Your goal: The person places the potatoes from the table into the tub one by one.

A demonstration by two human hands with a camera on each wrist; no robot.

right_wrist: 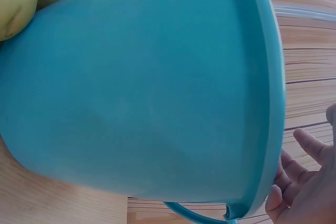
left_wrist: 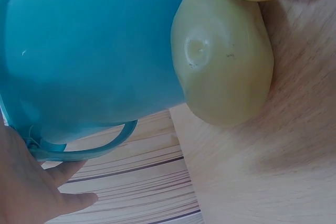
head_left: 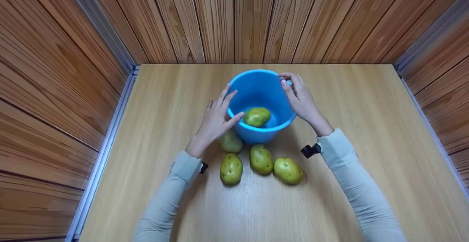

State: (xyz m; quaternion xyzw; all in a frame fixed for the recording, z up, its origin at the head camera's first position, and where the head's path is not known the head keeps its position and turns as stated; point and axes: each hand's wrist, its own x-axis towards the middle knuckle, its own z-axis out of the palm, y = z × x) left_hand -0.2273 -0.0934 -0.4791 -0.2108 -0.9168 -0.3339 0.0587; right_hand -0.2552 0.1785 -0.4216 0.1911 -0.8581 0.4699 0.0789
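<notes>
A blue bucket stands on the table with its mouth tipped toward the head view. One yellow-green potato lies inside it. At the bucket's left rim is my left hand, its fingers spread and straight. The left wrist view shows those fingers beside the bucket's handle. My right hand is at the right rim, fingers loosely bent, with fingertips right at the edge in the right wrist view. A potato lies close against the bucket's lower left, partly hidden by my left hand.
In front of the bucket lie a potato on the left, another potato in the middle and a third potato to the right. The wooden table is bounded by plank walls at the back and sides.
</notes>
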